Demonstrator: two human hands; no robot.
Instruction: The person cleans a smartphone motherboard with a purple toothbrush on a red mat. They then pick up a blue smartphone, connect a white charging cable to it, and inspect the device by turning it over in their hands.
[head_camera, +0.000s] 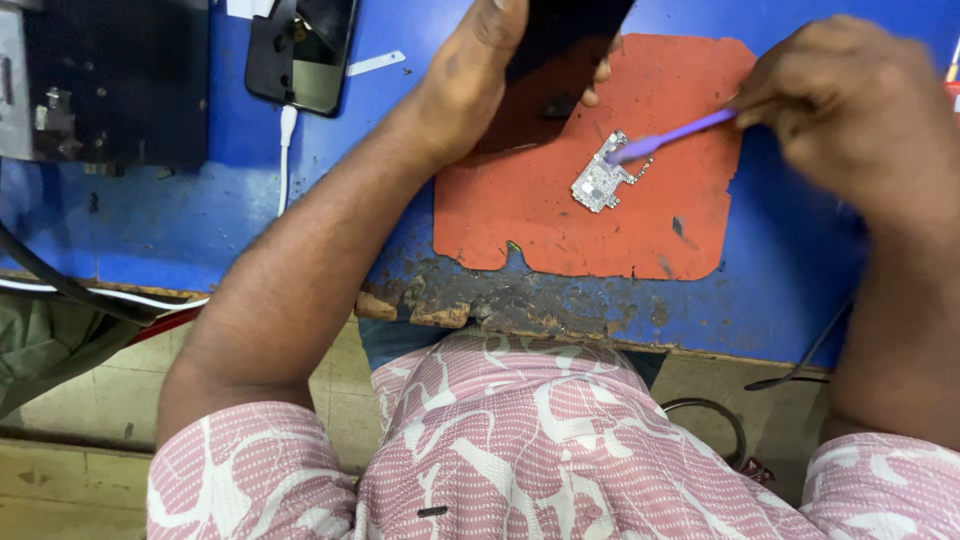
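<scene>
1. While the right hand (850, 100) pinches the purple brush (668, 134) between closed fingers, the brush's long axis runs from upper right down to lower left, its head pointing left onto the board (603, 178).
2. Resting on the red mat (560, 215), the small grey board lies tilted, long axis lower left to upper right, near the mat's middle.
3. Over the mat's upper left, the left hand (480, 70) grips a dark phone (565, 35), fingers wrapped round its edges.
4. Bare mat lies open below and left of the board.
5. Below the mat, the blue bench (780, 290) ends at a chipped edge; left of the mat lies another phone (300, 50) with a white cable (284, 160).
</scene>
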